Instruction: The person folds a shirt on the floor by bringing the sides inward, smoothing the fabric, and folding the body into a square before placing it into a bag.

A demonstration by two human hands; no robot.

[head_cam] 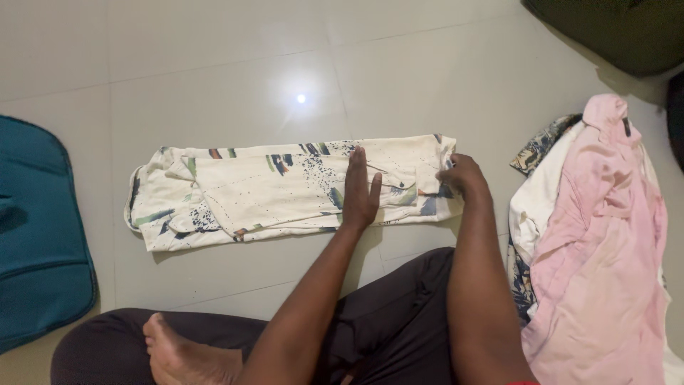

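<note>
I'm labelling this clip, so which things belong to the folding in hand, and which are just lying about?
In hand:
- cream printed shirt, folded into a long strip on the tiled floor
- left hand, flat on it
- right hand, gripping its right end

Lying about:
- pile of clothes, pink on top
- teal bag
- dark green cushion

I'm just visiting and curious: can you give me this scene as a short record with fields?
Setting: pale tiled floor, person seated cross-legged
Garment: cream printed shirt, folded into a long strip
Left hand: pressed flat on shirt, fingers spread
Right hand: pinching the shirt's right end
Right side: heap of clothes, pink garment on top
Left side: teal fabric bag
</note>
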